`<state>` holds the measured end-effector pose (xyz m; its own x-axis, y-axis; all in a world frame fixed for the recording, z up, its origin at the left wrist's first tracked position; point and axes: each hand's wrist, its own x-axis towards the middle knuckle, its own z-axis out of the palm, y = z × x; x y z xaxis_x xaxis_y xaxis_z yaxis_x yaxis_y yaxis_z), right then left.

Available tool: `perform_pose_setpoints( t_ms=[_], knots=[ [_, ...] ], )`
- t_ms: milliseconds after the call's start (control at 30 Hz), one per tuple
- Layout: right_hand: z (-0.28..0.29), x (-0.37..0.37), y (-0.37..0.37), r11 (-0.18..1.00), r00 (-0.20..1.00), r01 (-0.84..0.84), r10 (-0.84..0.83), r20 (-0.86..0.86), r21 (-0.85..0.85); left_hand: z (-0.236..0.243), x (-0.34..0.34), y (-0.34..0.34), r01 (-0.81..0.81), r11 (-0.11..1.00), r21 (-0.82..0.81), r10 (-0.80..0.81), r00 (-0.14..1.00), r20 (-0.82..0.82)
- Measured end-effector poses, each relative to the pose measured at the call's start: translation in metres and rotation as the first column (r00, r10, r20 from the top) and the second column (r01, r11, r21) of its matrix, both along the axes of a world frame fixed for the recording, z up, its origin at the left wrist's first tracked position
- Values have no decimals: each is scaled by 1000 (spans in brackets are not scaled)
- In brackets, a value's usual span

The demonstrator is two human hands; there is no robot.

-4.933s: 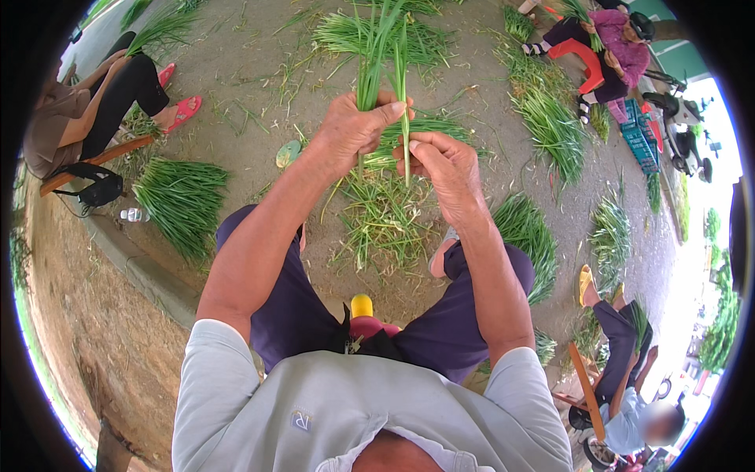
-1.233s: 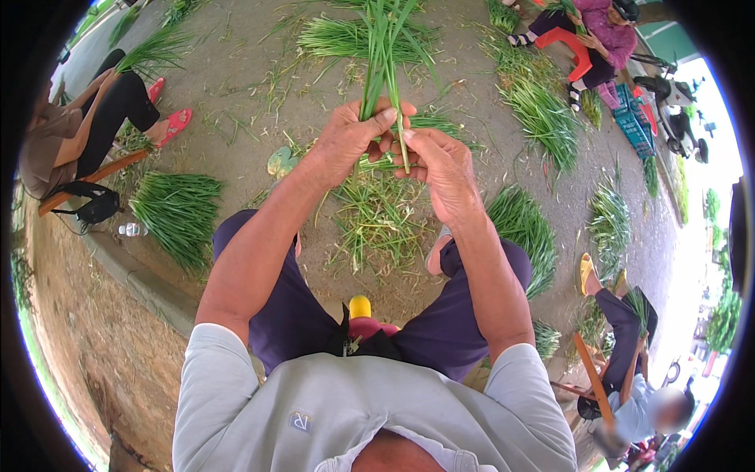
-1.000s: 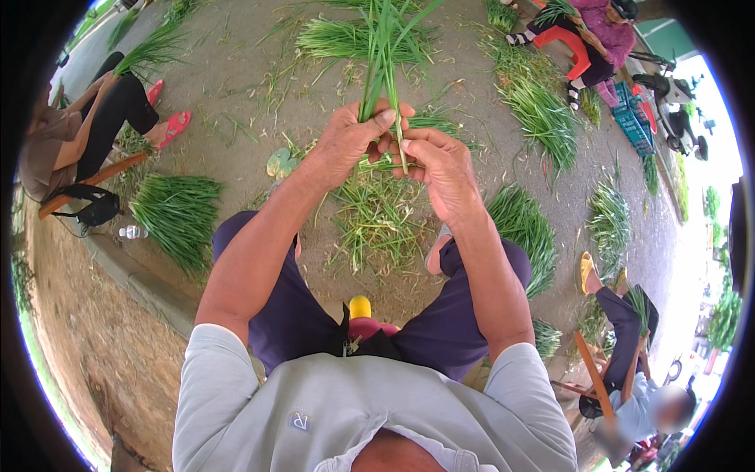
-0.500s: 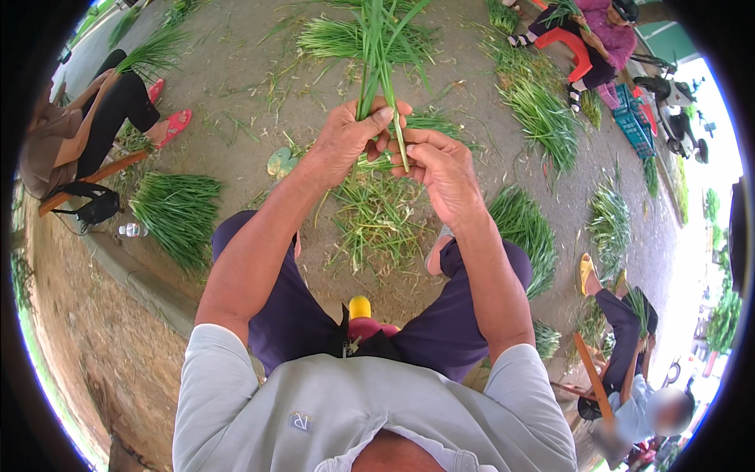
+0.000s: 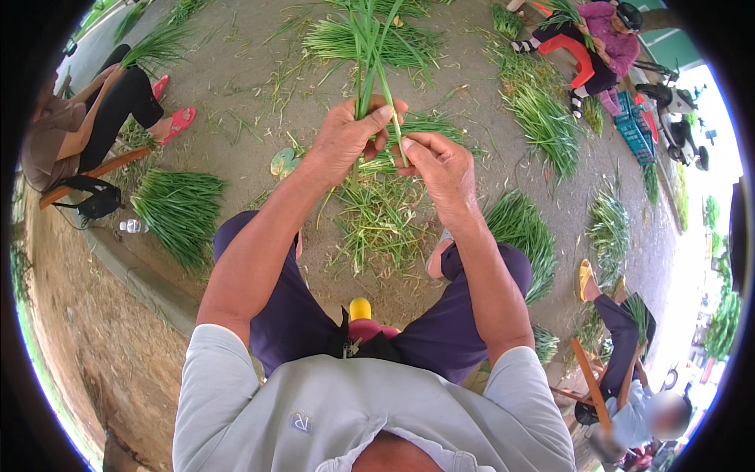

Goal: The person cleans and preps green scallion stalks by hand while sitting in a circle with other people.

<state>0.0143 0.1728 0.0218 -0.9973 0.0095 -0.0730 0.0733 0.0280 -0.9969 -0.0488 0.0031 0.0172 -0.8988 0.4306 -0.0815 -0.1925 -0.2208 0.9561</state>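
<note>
Heap of loose greens [image 5: 379, 228] lies mid-frame | left hand [image 5: 346, 140], upper centre, closes round a leafy bundle [image 5: 366, 67] | right hand [image 5: 440, 169], centre, pinches the lower end of one slender stalk [image 5: 396, 129] | too sharp a tug could snap it

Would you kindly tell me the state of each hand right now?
Left hand: closed around long green stalks.
Right hand: closed, thumb and fingers pinching the pale lower end of one stalk.
</note>
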Motion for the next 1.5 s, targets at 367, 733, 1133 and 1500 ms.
perform_pose_setpoints(
  t_ms=[367, 733, 1133, 1500],
  knots=[
    [-2, -3, -2, 996, 997, 70, -70, -9, -58, -2, 1, 3, -2, 1000, -18, 2, 1000, 5],
    [-12, -5, 0, 990, 993, 99, -91, -79, 96, -2, -1, 2, -15, 1000, 7, 15, 999, 31],
    [-6, 3, 9, 991, 997, 62, -56, -52, 120, -4, -17, -15, -159, 977, 139, 151, 986, 69],
    [-4, 7, 20, 967, 990, -129, 138, -24, 219, 1, -22, -21, -167, 972, 165, 157, 985, 72]
  ],
)
